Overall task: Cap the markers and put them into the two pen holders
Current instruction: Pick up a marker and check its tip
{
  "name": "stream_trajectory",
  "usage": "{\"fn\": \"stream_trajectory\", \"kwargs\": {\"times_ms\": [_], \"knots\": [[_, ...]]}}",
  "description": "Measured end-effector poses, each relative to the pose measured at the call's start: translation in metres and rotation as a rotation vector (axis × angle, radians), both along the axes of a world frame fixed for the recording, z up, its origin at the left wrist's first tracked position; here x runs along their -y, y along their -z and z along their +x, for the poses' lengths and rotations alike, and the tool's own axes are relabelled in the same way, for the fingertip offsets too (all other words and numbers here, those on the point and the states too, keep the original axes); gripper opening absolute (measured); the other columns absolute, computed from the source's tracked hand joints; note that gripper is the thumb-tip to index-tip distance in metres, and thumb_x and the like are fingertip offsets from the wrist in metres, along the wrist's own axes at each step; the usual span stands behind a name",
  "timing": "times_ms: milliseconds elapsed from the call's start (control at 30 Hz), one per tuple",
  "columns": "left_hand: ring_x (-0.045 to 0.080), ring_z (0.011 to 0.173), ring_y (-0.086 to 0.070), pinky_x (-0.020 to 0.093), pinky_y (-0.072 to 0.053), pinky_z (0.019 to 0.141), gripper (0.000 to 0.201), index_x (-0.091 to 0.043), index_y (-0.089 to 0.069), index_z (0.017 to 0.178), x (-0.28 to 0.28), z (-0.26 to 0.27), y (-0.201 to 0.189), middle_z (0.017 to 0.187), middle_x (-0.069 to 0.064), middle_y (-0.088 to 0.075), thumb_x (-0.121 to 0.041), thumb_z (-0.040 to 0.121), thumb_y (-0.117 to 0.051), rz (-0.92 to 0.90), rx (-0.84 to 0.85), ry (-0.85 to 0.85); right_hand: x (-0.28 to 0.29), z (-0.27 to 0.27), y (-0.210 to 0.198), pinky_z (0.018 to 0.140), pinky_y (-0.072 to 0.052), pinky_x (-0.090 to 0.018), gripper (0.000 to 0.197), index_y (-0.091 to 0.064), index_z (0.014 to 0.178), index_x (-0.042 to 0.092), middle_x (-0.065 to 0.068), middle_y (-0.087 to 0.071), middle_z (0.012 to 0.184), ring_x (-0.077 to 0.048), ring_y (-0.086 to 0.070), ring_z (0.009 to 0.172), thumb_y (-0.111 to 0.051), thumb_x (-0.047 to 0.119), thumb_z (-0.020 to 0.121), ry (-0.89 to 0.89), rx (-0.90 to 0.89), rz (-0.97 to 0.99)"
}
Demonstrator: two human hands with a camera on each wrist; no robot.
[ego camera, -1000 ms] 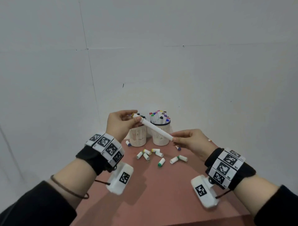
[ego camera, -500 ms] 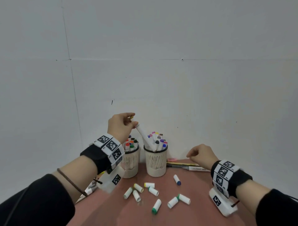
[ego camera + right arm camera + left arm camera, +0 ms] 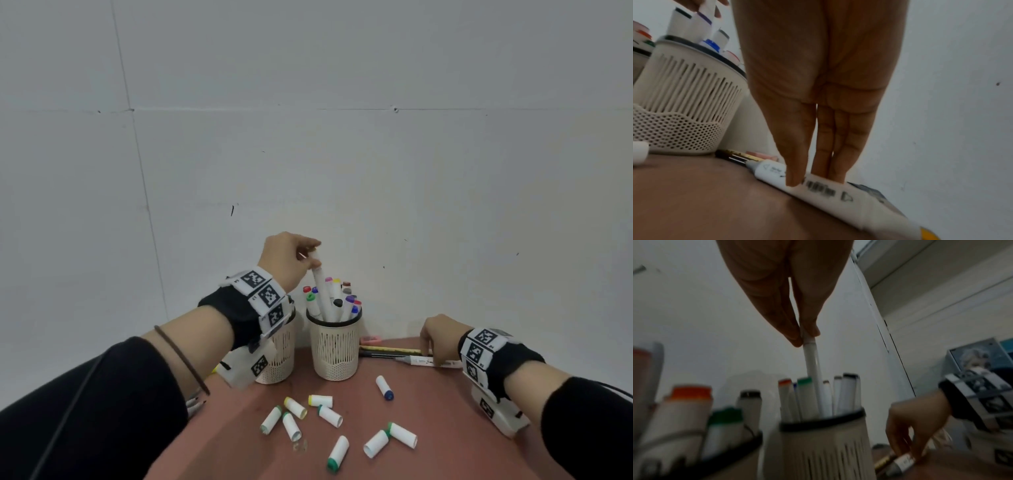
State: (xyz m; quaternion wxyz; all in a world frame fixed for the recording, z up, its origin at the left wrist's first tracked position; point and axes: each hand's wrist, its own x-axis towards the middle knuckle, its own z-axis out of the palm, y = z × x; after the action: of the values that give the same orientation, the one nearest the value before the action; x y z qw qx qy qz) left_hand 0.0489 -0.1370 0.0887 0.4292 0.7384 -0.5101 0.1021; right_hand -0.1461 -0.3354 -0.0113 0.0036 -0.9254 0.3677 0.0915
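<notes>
My left hand [image 3: 315,255] pinches the top end of a white marker [image 3: 322,291] that stands nearly upright in the right pen holder [image 3: 334,349], among several capped markers. In the left wrist view the fingertips [image 3: 795,339] clamp the marker [image 3: 813,369] above the holder [image 3: 824,434]. The left pen holder [image 3: 279,356] is partly hidden behind my wrist. My right hand [image 3: 430,342] reaches down at the back right. Its thumb and fingers [image 3: 836,175] pinch a white marker with a grey tip [image 3: 828,193] lying on the table.
Several loose white caps [image 3: 329,414] with coloured ends lie scattered on the reddish table [image 3: 445,428] in front of the holders. A yellow and a black pen [image 3: 387,350] and a pink eraser [image 3: 370,340] lie by the wall. More markers [image 3: 195,404] show under my left forearm.
My right hand let go of the marker and dropped to the one lying at the back right. My left hand swung the marker upright and lowered it into the right holder.
</notes>
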Motion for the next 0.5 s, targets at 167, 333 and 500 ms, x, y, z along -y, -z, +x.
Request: {"fn": "stream_trajectory", "kwargs": {"times_ms": [167, 333, 500], "knots": [[0.016, 0.098, -0.063, 0.022, -0.046, 0.093, 0.034, -0.012, -0.065, 0.119, 0.016, -0.002, 0.027, 0.111, 0.006, -0.068, -0.010, 0.085, -0.067, 0.227, 0.067, 0.013, -0.005, 0.002, 0.001, 0.055, -0.039, -0.014, 0.033, -0.071, 0.105, 0.012, -0.001, -0.060, 0.088, -0.012, -0.054, 0.080, -0.077, 0.009, 0.073, -0.019, -0.038, 0.013], [0.021, 0.109, -0.060, 0.030, -0.046, 0.097, 0.035, -0.012, -0.061, 0.125, 0.019, -0.003, 0.052, 0.120, 0.007, -0.065, -0.005, 0.093, -0.047, 0.389, 0.139, -0.042, -0.012, -0.003, 0.002, 0.056, -0.040, -0.014, 0.036, -0.070, 0.108, 0.010, 0.000, -0.059, 0.089, -0.012, -0.053, 0.081, -0.078, 0.014, 0.073, -0.054, -0.047, 0.055], [0.016, 0.111, -0.057, 0.021, -0.043, 0.092, 0.043, -0.016, -0.054, 0.132, 0.008, -0.009, 0.054, 0.123, 0.003, -0.061, -0.004, 0.091, -0.054, 0.298, 0.024, -0.023, -0.026, -0.011, -0.005, 0.056, -0.037, -0.010, 0.026, -0.070, 0.098, 0.020, 0.007, -0.057, 0.078, -0.010, -0.053, 0.076, -0.075, 0.013, 0.074, -0.082, 0.104, 0.101]]}}
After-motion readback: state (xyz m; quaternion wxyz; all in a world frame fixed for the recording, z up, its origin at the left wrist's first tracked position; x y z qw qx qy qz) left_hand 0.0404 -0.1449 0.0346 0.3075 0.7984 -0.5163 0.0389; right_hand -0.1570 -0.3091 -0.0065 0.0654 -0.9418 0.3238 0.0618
